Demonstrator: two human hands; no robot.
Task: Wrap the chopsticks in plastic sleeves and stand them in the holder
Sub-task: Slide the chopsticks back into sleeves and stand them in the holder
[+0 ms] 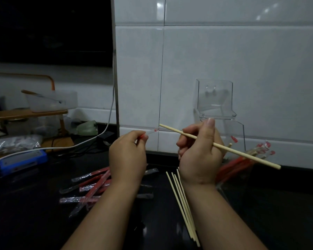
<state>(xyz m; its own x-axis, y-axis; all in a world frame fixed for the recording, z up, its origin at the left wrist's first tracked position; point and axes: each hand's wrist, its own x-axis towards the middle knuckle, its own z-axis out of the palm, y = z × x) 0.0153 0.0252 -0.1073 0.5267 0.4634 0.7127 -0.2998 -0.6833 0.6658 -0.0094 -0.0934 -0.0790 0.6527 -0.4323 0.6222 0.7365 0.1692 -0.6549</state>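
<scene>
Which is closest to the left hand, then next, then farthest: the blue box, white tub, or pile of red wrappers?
1. The pile of red wrappers, on the counter just under the left hand.
2. The blue box, farther left on the counter.
3. The white tub, on the shelf, back left.

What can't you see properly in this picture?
Head view:
The sleeve: mostly hidden inside the left hand; only its tip shows.
The loose sleeves on the counter: partly covered by the left forearm.
The wrapped chopsticks: count unclear, partly behind the right hand, in dim light.
</scene>
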